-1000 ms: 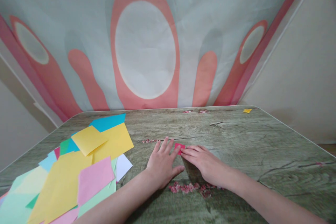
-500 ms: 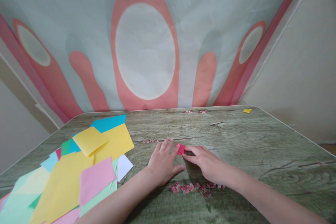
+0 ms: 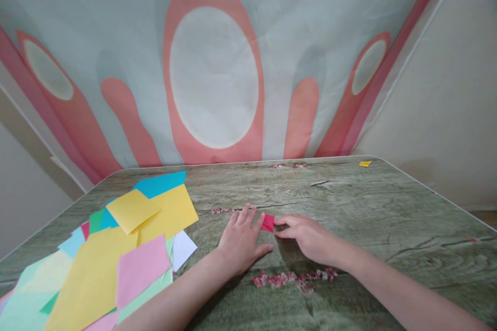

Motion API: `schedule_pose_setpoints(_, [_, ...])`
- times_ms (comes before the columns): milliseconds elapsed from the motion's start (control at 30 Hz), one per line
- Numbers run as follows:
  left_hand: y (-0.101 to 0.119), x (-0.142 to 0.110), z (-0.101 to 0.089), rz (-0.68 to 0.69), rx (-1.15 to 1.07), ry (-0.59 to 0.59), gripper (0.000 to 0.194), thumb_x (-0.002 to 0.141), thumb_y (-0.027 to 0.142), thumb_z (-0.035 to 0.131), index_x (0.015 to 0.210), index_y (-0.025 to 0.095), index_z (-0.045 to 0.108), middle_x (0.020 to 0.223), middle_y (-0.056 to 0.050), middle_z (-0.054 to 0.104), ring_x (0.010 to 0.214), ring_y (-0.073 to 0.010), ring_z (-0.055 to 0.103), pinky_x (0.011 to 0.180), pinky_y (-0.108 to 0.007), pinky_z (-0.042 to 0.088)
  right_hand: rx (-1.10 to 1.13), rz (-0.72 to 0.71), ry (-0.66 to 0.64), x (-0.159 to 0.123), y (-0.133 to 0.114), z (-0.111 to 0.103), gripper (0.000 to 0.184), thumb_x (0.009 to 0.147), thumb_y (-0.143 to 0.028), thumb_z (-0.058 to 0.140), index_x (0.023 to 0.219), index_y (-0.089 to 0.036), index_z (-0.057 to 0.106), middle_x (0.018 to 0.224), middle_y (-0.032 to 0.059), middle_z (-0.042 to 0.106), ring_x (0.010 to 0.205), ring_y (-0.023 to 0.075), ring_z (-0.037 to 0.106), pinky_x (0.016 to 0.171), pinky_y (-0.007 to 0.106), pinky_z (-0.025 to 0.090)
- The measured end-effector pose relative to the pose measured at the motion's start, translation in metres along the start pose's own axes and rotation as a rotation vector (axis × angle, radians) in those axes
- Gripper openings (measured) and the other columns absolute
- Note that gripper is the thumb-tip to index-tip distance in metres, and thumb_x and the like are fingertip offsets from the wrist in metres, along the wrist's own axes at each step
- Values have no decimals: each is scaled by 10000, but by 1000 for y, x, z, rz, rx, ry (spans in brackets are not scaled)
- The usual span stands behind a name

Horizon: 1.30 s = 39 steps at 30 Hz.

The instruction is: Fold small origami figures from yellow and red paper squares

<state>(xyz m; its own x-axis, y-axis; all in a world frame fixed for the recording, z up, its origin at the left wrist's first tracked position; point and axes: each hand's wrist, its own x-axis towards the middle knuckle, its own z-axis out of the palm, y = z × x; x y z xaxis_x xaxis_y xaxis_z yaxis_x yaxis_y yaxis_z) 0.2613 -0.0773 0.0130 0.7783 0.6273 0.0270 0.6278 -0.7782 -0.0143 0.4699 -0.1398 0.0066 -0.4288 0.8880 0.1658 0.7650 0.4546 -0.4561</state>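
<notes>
A small folded red paper [image 3: 267,222] lies on the wood-patterned table between my hands. My left hand [image 3: 241,240] rests flat with fingers spread, its index fingertip on the paper's left edge. The thumb of that hand points right, below the paper. At the right edge, my right hand [image 3: 310,238] has its thumb and index finger close together at the paper's corner; its other fingers are curled under and partly hidden.
Loose coloured sheets overlap at the left, among them a yellow sheet [image 3: 171,212], a pink sheet [image 3: 142,271] and a blue sheet [image 3: 161,183]. A small yellow folded paper [image 3: 365,164] lies by the table's far right corner. Behind the table [image 3: 388,207] hangs a printed cloth [image 3: 213,77].
My right hand's fingertips have shifted slightly right, from over the red paper to its right edge, uncovering more of it. The left hand stays in place.
</notes>
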Motion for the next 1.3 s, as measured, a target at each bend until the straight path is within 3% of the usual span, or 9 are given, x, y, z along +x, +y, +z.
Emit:
schedule_pose_setpoints(67, [1,0,0,3,-4,18,698,823,647,334,1349,190,373,1423,-130,333,1341,-313,192,1038,-474,244,94,39,108,3,8,3,383,813,-45,386,957,-224,693,1070,44,639,998,167,570,902,324,427])
schedule_pose_setpoints(133, [2,0,1,6,-15,47,690,819,640,360,1337,184,389,1412,-129,351,1335,-309,209,1041,-463,249,155,91,249,7,13,7,357,831,-60,373,976,-195,670,1023,59,641,960,160,581,878,321,446])
schedule_pose_setpoints(267, [3,5,2,14,-86,124,547,858,540,400,1245,163,484,1327,-118,461,1314,-276,262,1044,-425,270,106,179,395,15,13,18,224,844,-238,516,1034,-178,617,1017,83,610,962,195,560,874,356,440])
schedule_pose_setpoints(400, [-3,13,5,0,-249,202,277,910,319,392,1029,205,614,1163,-68,575,1204,-218,417,1020,-377,317,11,217,394,19,10,27,252,832,-340,560,1030,-192,605,1005,83,598,958,219,542,857,389,426])
schedule_pose_setpoints(500, [-12,18,10,-36,-409,259,210,863,292,483,985,196,625,1111,-71,586,1075,-209,510,947,-357,389,-37,218,364,20,10,29,277,811,-376,586,1021,-198,608,1016,80,589,963,227,527,847,397,416])
schedule_pose_setpoints(667, [-19,23,16,-35,-524,285,304,755,316,629,1035,202,605,1103,-64,585,1059,-217,513,941,-359,387,-60,201,336,20,6,27,276,789,-389,616,1006,-218,617,1033,61,576,973,219,507,849,387,398])
schedule_pose_setpoints(933, [-16,24,15,-83,-546,272,243,712,321,668,924,212,621,1078,-52,583,1049,-220,513,923,-366,387,-45,167,332,19,3,25,230,812,-348,595,1008,-231,619,1033,58,575,975,216,507,850,390,392])
schedule_pose_setpoints(1100, [-15,24,18,-116,-511,318,336,691,342,691,982,208,590,1092,-57,575,1067,-229,499,922,-383,384,-25,158,345,19,4,26,228,808,-313,601,1018,-223,610,1037,58,577,975,215,509,855,384,391])
schedule_pose_setpoints(1300, [-16,26,18,-116,-558,338,269,650,316,726,841,195,580,1060,-42,590,1046,-222,513,897,-361,394,-6,166,349,19,5,27,262,797,-297,611,1044,-215,589,1034,57,583,967,213,513,854,377,391])
